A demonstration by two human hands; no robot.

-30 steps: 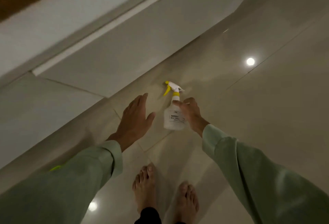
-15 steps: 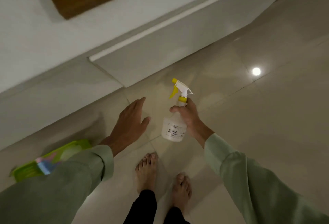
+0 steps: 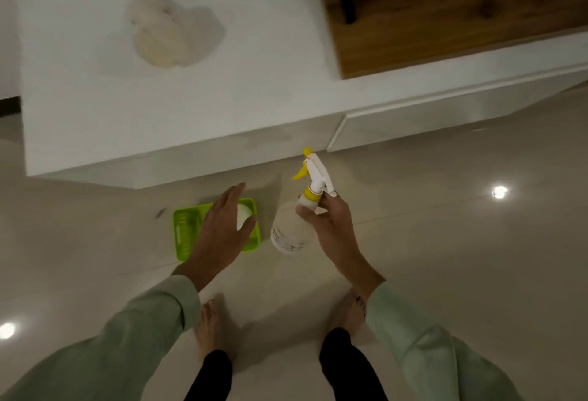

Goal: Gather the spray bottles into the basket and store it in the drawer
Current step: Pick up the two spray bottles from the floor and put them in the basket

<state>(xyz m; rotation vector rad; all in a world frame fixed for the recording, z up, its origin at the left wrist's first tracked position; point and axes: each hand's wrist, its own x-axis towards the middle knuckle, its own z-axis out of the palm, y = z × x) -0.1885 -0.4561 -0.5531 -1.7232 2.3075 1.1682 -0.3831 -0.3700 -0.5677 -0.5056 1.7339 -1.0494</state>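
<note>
My right hand grips the neck of a clear spray bottle with a white and yellow trigger head, held in the air above the floor. A green plastic basket sits on the tiled floor just left of the bottle, close to the cabinet. Something white lies inside the basket, mostly hidden. My left hand hovers over the basket with its fingers spread and nothing in it.
A low white cabinet stands ahead, with a drawer front at its right. A white crumpled bag or cloth lies on top. A wooden panel is at the upper right. My bare feet are below.
The view has swung left and up, bringing the cabinet top and the whole green basket into sight. My right hand has carried the bottle toward the basket, and my left hand now hovers over the basket.
</note>
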